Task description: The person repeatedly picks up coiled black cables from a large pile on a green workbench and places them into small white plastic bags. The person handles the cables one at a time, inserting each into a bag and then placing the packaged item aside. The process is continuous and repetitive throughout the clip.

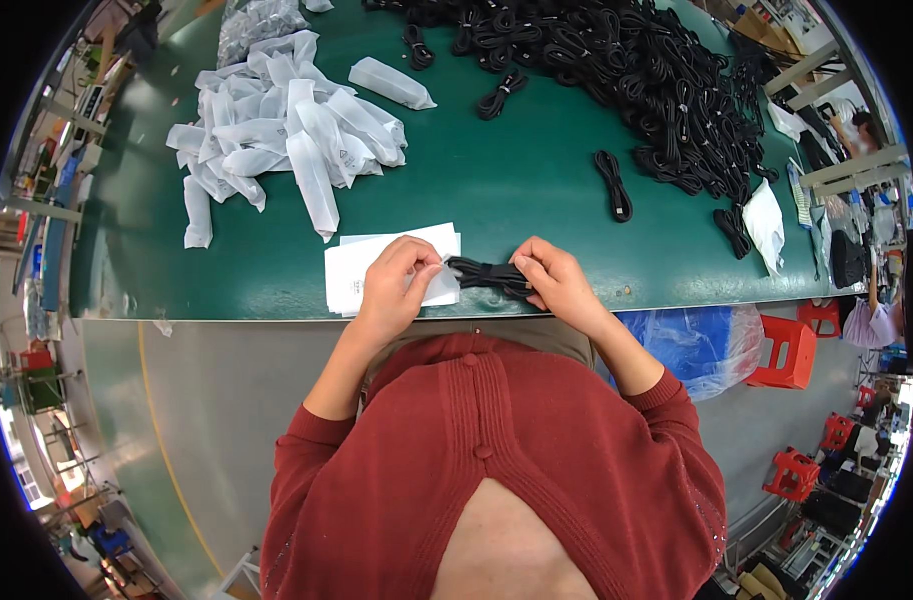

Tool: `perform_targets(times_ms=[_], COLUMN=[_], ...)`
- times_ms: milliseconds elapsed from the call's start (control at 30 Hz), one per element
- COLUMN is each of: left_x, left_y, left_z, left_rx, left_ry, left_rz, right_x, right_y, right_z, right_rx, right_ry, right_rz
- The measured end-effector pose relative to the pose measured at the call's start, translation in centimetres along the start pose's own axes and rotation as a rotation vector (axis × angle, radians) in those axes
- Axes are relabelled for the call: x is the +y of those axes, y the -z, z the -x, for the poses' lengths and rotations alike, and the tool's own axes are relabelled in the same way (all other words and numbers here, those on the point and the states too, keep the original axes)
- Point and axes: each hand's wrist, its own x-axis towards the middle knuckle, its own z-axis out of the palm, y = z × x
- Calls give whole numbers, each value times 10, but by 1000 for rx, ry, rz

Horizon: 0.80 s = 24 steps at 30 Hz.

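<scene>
A coiled, tied black cable (485, 273) lies level at the table's front edge, with the thumb and fingers of my right hand (560, 285) closed on its right end. Its left end meets the mouth of a flat white bag on top of a small stack of bags (344, 272). My left hand (397, 285) rests over that stack, thumb and forefinger pinching the top bag's edge beside the cable. How far the cable's tip reaches into the bag is hard to make out.
A heap of frosted white bags with contents (302, 125) covers the table's left back. Many coiled black cables (637, 80) are piled at the back right. One loose cable (613, 186) and a crumpled white bag (764, 228) lie nearer. Red stools (783, 352) stand right, below the green table (477, 180).
</scene>
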Motion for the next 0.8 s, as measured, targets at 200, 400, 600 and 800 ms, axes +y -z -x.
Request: perform_targets(times_ms=[200, 400, 600, 800], left_x=[2, -1, -4, 4], left_y=[5, 11, 12, 14], left_z=[-3, -7, -4, -7], left_rx=[-45, -36, -56, -105], left_ry=[-57, 42, 92, 28], left_rz=[-73, -69, -105, -76], right_x=[2, 1, -1, 12], right_y=[-7, -13, -8, -17], right_z=[1, 1, 4, -8], right_rx=[-90, 56, 29, 211], right_ry=[-152, 807, 969, 840], right_rz=[-211, 649, 716, 521])
